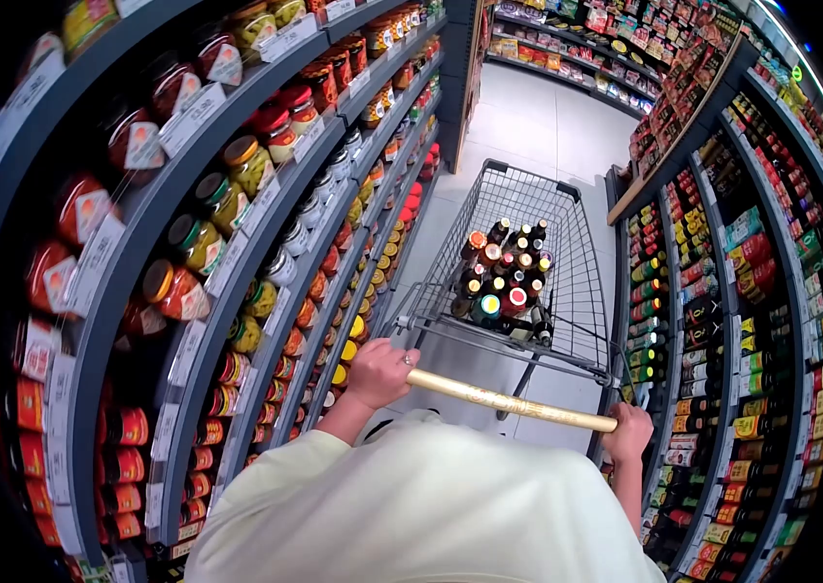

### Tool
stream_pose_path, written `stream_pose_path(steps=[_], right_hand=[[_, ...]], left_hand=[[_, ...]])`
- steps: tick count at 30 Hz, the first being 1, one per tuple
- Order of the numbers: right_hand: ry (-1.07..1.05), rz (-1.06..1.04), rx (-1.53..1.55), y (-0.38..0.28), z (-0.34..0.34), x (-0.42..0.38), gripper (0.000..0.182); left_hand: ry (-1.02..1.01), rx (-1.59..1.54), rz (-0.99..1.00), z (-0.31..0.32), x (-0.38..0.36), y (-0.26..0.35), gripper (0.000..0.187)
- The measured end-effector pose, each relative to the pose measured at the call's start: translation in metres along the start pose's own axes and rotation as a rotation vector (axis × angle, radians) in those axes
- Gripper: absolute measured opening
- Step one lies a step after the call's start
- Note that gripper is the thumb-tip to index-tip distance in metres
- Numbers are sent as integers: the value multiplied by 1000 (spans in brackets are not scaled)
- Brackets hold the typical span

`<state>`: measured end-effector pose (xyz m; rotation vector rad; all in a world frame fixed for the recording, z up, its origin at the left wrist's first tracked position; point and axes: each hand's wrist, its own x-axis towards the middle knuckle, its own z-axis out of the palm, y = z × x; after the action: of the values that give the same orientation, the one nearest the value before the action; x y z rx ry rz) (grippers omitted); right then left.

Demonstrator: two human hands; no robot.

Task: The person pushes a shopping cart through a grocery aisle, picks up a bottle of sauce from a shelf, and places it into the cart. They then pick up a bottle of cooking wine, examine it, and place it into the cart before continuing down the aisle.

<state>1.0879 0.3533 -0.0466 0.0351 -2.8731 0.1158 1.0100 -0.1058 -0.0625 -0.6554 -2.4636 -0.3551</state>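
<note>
My left hand [381, 372] is wrapped round the left end of a yellow cart handle [514, 401], with a ring on one finger. At the handle's right end, my right hand [627, 432] is closed round it. Beyond the handle stands a wire shopping cart [579, 255]. Several dark bottles [510, 275] with caps of various colours stand upright together in its basket.
Shelves of jars [196, 243] rise close on my left. On the right are shelves of bottles and packets [752, 335]. A pale tiled floor [543, 107] runs ahead to a curved shelf [572, 60] of packaged goods. A wood-edged display [674, 126] juts in at the right.
</note>
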Motion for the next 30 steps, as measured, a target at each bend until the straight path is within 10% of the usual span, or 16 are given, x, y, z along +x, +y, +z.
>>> stream_pose_path(steps=[30], right_hand=[[-94, 10, -14, 113, 78, 330, 22]], left_hand=[[-10, 75, 16, 192, 280, -87, 7]])
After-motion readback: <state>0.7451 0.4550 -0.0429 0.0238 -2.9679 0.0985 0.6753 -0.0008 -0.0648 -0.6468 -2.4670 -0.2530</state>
